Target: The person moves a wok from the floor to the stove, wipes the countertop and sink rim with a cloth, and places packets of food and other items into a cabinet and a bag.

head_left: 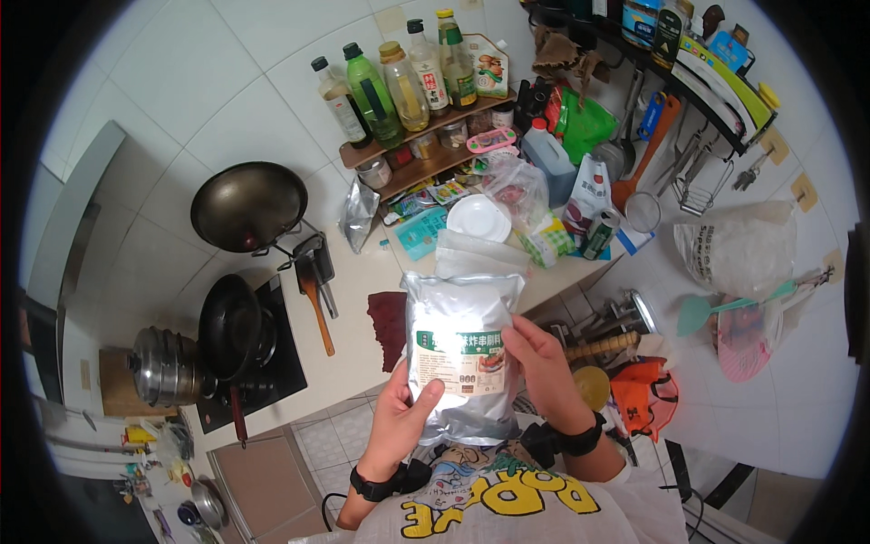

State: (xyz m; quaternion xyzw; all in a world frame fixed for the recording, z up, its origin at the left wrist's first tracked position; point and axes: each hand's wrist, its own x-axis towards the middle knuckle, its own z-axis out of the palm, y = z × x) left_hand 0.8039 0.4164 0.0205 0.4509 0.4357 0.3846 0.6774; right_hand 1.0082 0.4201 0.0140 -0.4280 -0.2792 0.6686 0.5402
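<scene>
Two hands steady the silver pouch [462, 313] in front of you, one on each side. Your left hand [399, 422] lays its thumb across the lower left of the front, its other fingers mostly hidden behind; your right hand [551, 381] is narrowed on the right side, thumb over the foil, and how far its fingers reach behind cannot be told. From your viewpoint the pouch overlaps the near edge of the counter [351, 288], its lower end reaching past that edge. Slick foil and a shifting filling could let it slide if your left thumb eased off, and with nothing visible beneath that lower end it might drop toward the tiled floor [343, 444]. Whether the top seam is sealed cannot be made out; were it open, tipping could spill the contents. Beside the pouch, at the counter's near edge, lies a dark red cloth [387, 328], which might get dragged off if your left side swung wide. Beyond the pouch's top, a pale plastic sheet [478, 252] and a white plate [478, 218] crowd the counter toward its far edge, so a forward push would likely bump them. Farther left, a wooden spatula [317, 313] lies near the black cooktop [288, 349], where a dark pan [227, 322] stands.
</scene>
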